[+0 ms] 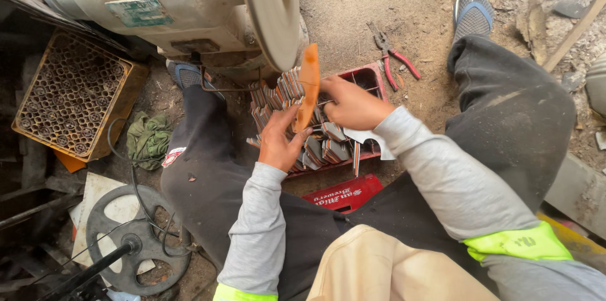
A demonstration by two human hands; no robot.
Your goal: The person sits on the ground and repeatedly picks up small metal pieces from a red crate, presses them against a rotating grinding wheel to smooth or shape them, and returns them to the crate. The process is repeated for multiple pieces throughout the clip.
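both hands are pinching an orange blade-shaped piece (pixel 308 89), left hand (pixel 279 140) near its bottom, right hand (pixel 353 104) alongside, over the red crate (pixel 372 76) below the grinder disc (pixel 268 14)

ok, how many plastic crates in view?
3. A red plastic crate holding flat blades sits between the legs, a second red plastic crate lies nearer the body, and a yellow plastic crate of tubes stands at left. More may be hidden.

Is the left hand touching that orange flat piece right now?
Touching. The head view shows the left hand with its fingertips pressed against the lower end of the orange flat piece, while the right hand holds it from the other side.
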